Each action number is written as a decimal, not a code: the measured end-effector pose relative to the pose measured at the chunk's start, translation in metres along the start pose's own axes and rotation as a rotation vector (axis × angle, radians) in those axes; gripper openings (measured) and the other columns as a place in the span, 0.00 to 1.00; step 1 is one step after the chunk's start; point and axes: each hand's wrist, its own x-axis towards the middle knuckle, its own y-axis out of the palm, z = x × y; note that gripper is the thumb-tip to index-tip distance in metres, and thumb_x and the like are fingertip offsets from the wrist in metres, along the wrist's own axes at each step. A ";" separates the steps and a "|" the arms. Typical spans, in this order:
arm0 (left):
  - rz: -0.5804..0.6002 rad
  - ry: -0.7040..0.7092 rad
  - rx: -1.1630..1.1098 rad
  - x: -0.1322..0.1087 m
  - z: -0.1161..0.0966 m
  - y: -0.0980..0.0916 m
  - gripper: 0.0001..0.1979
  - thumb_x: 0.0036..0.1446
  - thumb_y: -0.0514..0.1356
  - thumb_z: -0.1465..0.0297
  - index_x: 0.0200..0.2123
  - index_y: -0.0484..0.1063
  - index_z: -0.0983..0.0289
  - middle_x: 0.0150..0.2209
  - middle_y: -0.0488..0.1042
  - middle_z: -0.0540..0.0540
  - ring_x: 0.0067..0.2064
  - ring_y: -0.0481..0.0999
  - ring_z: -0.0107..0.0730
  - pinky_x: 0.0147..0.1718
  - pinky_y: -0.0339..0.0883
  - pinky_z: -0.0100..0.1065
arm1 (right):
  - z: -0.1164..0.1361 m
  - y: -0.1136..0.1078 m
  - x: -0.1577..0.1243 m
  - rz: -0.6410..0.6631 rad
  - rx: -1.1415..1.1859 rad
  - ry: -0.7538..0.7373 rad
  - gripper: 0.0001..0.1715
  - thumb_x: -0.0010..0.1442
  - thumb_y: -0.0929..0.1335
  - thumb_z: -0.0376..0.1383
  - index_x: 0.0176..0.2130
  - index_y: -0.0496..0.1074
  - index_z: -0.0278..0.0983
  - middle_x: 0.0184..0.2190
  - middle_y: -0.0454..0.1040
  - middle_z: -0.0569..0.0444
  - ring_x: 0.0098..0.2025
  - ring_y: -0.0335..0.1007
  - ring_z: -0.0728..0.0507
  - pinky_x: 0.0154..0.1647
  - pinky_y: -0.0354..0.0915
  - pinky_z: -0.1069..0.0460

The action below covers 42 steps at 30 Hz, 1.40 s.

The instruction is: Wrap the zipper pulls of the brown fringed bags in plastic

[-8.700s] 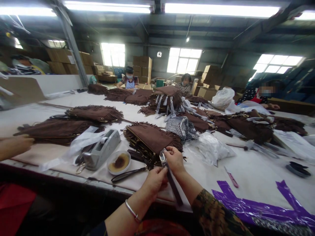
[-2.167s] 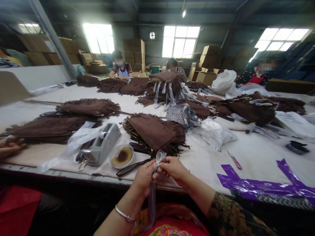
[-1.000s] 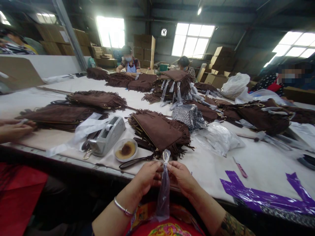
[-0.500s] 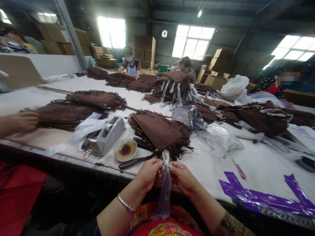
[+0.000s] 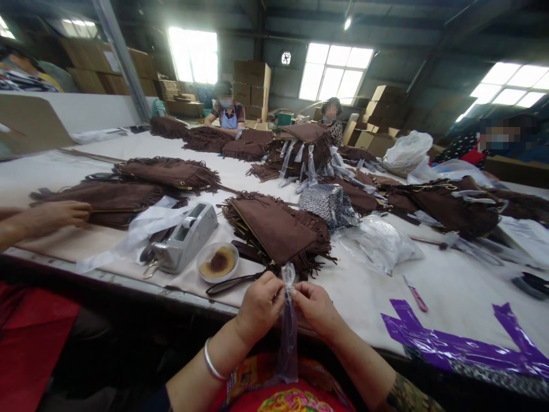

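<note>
In front of me a clear plastic bag (image 5: pixel 289 337) hangs down over the table edge, gathered narrow at its top. My left hand (image 5: pixel 262 298) pinches it from the left, fingers closed. From the right my right hand (image 5: pixel 312 303) grips the same gathered part between thumb and fingers. The bag's upper end touches the near corner of a brown fringed pouch (image 5: pixel 278 226) with a gold zipper, lying on a stack of others. A dark wrist strap (image 5: pixel 235 281) lies left of my hands.
A grey tape dispenser (image 5: pixel 186 237) and a white bowl (image 5: pixel 218 262) with a sponge-like pad stand left. A pink cutter (image 5: pixel 416 294), purple tape (image 5: pixel 463 343) and crumpled plastic (image 5: pixel 377 243) lie right. A co-worker's hand (image 5: pixel 51 220) touches pouches at left.
My left hand has shifted slightly, its fingers rising and curling at the bag's gathered neck. The co-worker's hand at left has moved rightward along the pouches. A person at the back has raised their head.
</note>
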 end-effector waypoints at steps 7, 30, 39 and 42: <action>0.186 0.212 0.393 0.002 -0.003 0.006 0.11 0.61 0.52 0.75 0.36 0.74 0.65 0.34 0.71 0.62 0.37 0.68 0.43 0.35 0.62 0.39 | 0.005 0.006 -0.003 -0.198 -0.398 -0.290 0.09 0.57 0.65 0.36 0.25 0.67 0.38 0.28 0.68 0.52 0.32 0.63 0.44 0.36 0.58 0.49; 0.120 -0.917 -1.117 0.038 -0.004 0.006 0.13 0.58 0.61 0.62 0.41 0.70 0.66 0.36 0.76 0.58 0.35 0.78 0.35 0.30 0.71 0.35 | -0.004 -0.055 0.032 -0.308 -0.657 -0.427 0.13 0.62 0.61 0.33 0.40 0.74 0.35 0.40 0.72 0.45 0.44 0.67 0.40 0.48 0.62 0.47; 0.217 -0.828 -1.319 0.038 0.003 0.007 0.16 0.50 0.68 0.63 0.37 0.75 0.70 0.35 0.78 0.59 0.34 0.77 0.34 0.32 0.69 0.31 | 0.019 -0.001 -0.006 -0.027 -0.192 -0.223 0.13 0.58 0.67 0.43 0.33 0.77 0.38 0.31 0.78 0.51 0.32 0.70 0.44 0.33 0.62 0.51; 0.232 -0.778 -1.279 0.036 0.000 0.009 0.18 0.49 0.69 0.61 0.36 0.75 0.70 0.33 0.78 0.60 0.34 0.77 0.35 0.33 0.70 0.32 | 0.017 0.010 0.003 0.001 -0.010 -0.074 0.13 0.55 0.68 0.40 0.23 0.72 0.37 0.20 0.72 0.56 0.24 0.65 0.47 0.25 0.58 0.53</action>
